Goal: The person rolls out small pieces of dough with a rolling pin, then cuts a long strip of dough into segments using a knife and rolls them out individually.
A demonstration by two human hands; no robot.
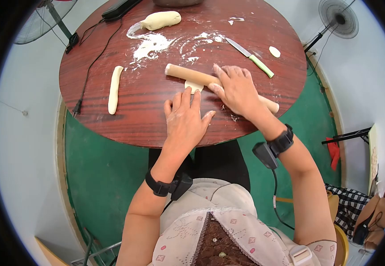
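Observation:
A wooden rolling pin (188,74) lies slanted across the red-brown round table (143,128), with my right hand (238,91) wrapped over its middle. Under the pin's near edge shows a small pale dough piece (194,86). My left hand (184,116) lies with spread fingers on the table, its fingertips touching the near edge of that dough. A long dough strip (115,90) rests to the left of my left hand. Beyond my right hand is a knife (260,65) with a green handle, and near it a flat dough round (274,52).
A thick dough roll (161,20) lies at the back beside scattered white flour (151,46). Along the table's left side runs a black cable (95,60) with a plug. Fans stand at the back left and at the back right (338,18). A dark bowl touches the far edge.

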